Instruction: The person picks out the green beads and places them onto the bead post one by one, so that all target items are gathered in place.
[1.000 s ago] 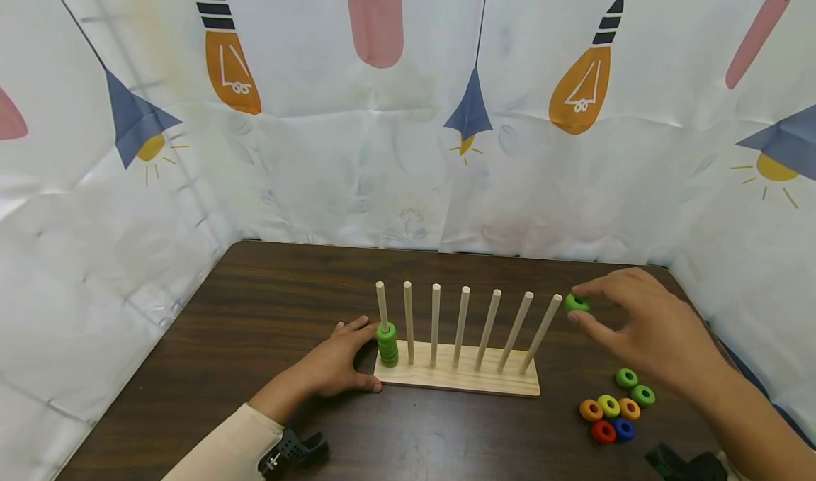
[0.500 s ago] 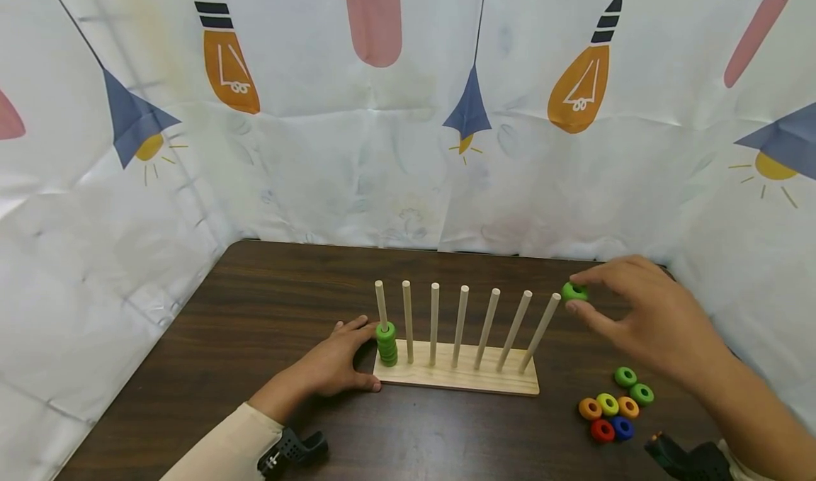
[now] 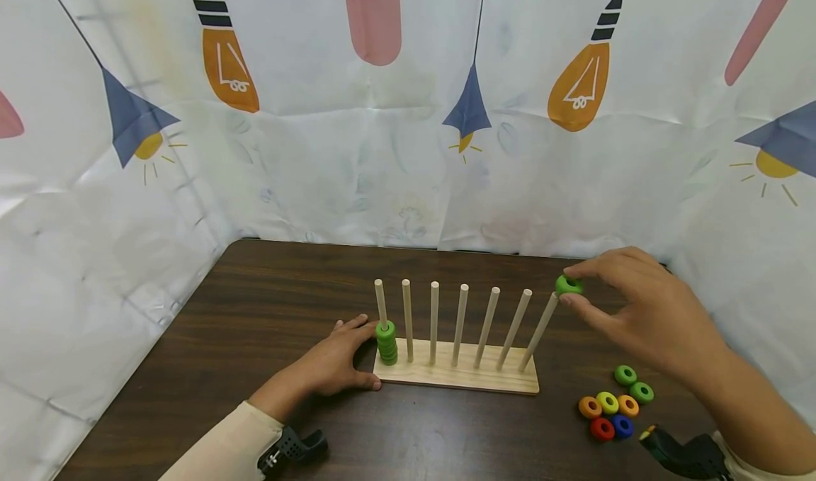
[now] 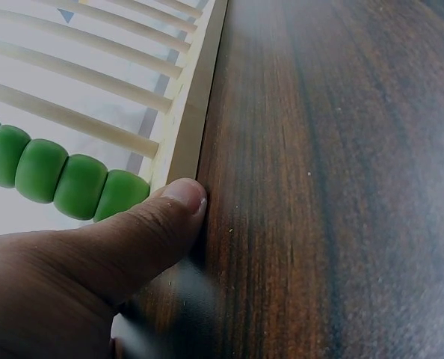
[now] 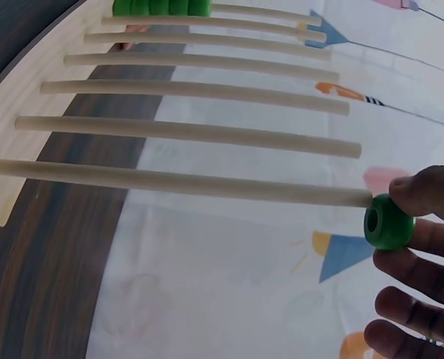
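Head: 1 peg (image 3: pixel 381 302) holds green stack (image 3: pixel 386 344), 6 pegs (image 3: pixel 462 325) bare; 7 loose beads (image 3: pixel 608 397) on worktop (image 3: pixel 306 275). Right hand (image 3: pixel 653 314) pinches green bead (image 3: pixel 564 284) at rightmost peg's tip. Left hand (image 3: pixel 341 360), wide grip, holds pegboard (image 3: pixel 445 375), long axis left-right.
Left wrist: thumb (image 4: pixel 166 213) on pegboard edge.
Right wrist: bead unthreaded, hole facing pegboard.
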`<state>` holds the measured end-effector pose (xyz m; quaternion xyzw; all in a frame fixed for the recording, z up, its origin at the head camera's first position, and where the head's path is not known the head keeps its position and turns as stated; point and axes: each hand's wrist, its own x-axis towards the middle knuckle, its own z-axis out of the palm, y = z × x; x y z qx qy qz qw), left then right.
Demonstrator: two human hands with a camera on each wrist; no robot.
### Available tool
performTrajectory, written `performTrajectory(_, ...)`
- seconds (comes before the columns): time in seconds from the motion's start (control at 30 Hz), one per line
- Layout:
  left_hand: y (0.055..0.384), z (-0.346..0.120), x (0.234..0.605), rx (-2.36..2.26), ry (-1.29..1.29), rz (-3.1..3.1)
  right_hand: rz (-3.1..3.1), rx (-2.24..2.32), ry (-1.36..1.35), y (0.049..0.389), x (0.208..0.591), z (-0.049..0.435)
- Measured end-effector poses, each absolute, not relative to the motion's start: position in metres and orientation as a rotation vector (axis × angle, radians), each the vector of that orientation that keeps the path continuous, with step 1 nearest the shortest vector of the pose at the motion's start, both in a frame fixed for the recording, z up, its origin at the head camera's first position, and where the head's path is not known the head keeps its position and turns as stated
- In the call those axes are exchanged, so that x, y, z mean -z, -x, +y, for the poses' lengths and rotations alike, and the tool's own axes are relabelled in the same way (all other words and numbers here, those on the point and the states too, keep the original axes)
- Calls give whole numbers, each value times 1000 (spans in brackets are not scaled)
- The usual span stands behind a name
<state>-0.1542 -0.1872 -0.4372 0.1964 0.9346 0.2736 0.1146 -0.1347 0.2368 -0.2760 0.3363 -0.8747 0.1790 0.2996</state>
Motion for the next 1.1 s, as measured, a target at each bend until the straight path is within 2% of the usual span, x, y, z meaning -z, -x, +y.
performTrajectory(1.1,154,-188,439,-794,-556,2741,-2377,-491,-918,135,274,206)
